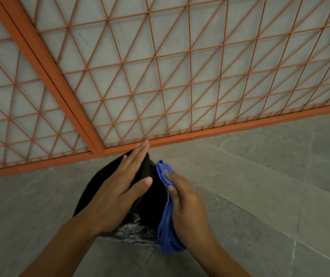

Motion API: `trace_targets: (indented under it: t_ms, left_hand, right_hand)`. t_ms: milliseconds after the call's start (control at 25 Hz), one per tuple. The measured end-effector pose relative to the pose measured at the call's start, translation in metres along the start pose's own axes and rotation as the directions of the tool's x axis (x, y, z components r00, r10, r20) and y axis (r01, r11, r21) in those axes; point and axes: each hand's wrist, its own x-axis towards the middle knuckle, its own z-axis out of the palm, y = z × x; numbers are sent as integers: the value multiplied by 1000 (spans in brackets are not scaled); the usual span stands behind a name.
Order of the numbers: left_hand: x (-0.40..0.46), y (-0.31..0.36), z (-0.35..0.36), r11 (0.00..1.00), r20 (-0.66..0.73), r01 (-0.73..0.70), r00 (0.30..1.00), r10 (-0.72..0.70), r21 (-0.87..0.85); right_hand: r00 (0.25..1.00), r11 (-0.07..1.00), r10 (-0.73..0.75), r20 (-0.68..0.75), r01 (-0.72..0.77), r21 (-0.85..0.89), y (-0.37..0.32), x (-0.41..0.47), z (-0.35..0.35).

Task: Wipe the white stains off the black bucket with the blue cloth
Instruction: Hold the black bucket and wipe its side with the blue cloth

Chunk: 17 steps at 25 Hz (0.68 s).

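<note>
Orange grille (160, 76) is standing on the grey floor (260, 186) just beyond the bucket (150, 198); left hand (118, 188) is pressing flat on it, right hand (186, 204) is gripping the cloth (168, 226) against its right side.

- An orange metal gate (160, 76) is filling the upper part of the view, its thin rods crossing into squares and triangles.
- A thick orange frame bar (46, 72) is running diagonally down the left side (a double bar, two pieces side by side), meeting a bottom rail (240, 124) along the floor.
- A pale wall (104, 43) is showing through the mesh.
- A grey tiled floor (270, 186) is spreading below, with light joints crossing it.
</note>
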Motion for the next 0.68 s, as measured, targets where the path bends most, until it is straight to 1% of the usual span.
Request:
trace_targets:
  t_ms: [120,200,280,360,480,520,560,600,680]
  left_hand:
    - [-1,-6,-2,998,-15,-59,998,58,-25]
    - [0,-11,-6,996,-37,-45,998,42,-72]
    - [1,-12,-7,994,-49,-20,999,14,-111]
    - [-3,-11,-6,992,-45,-47,998,42,-117]
    - [-6,-11,-7,989,-50,-60,997,53,-134]
    - [-6,-13,-8,988,-61,-40,998,31,-150]
    - [-7,-13,-9,986,-75,-18,997,5,-164]
    - [-8,-13,-9,985,-84,-4,996,-10,-171]
    - [-9,-10,-6,987,-75,-19,997,8,-157]
  right_hand:
    - [996,996,-85,40,85,-1,-13,2,4]
    - [991,994,-105,85,103,34,-15,16,5]
    - [996,998,-55,65,53,33,-9,21,5]
    - [998,999,-40,38,38,36,-8,11,6]
    - [989,990,-138,55,137,27,-18,7,13]
    - [987,991,-132,89,130,28,-17,13,12]
    - [990,995,-95,101,91,35,-16,18,10]
    - [995,998,-53,87,50,32,-14,20,8]
    - [999,999,-16,35,15,41,-12,9,3]
